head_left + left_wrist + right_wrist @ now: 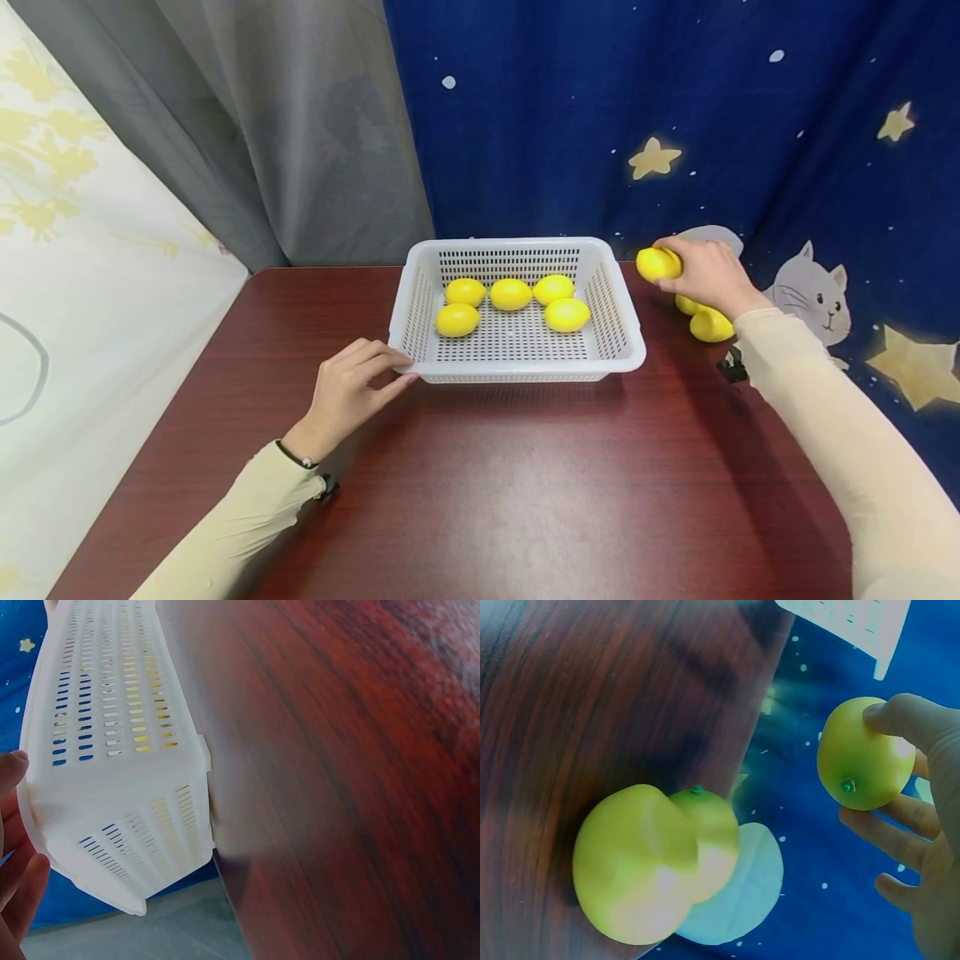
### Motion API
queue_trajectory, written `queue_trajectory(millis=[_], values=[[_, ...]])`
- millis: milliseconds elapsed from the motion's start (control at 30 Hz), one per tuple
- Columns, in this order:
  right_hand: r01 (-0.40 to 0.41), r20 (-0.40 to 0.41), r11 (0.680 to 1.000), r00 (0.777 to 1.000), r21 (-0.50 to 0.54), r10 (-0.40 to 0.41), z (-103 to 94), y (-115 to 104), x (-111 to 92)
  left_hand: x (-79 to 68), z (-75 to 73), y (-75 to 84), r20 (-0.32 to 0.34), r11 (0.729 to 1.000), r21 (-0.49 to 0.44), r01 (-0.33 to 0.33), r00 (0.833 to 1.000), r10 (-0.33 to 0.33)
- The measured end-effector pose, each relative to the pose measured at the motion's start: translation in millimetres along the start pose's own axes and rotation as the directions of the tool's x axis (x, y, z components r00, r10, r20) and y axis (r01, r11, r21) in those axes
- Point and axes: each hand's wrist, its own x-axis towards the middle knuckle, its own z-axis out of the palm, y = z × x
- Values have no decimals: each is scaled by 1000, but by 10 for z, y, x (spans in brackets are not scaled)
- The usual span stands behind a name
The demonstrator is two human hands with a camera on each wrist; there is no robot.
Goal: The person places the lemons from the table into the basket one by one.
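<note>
Yellow lemons (511,295) — white basket (525,367) — star-patterned curtain (555,125)

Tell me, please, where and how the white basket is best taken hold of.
Probably by the rim of the white basket, at both short ends, coming from left and right together: the rim juts outward above walls that narrow downward, which should offer an edge to hook under.

On the counter (525,500) sits a basket (517,367), five lemons (511,294) inside, three behind two. Your left hand (348,387) is at its near left corner; your right hand (708,271) holds a lemon (657,264) right of it, near two more lemons (711,326). A curtain (525,125) hangs behind.
</note>
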Motion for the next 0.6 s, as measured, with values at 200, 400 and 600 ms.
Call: queue_trajectory(millis=[200, 400, 600], values=[[15, -17, 1000, 1000, -1, -15, -101, -18, -8, -4, 4, 7, 1, 1000, -3, 2, 1000, -2], [11, -21, 999, 1000, 32, -10, -218, -68, -7, -6, 4, 6, 4, 1000, 1, 2, 1000, -2], [2, -3, 998, 1000, 70, -1, -301, -176, -10, -2, 1, 1, 2, 1000, 5, -3, 1000, 3]])
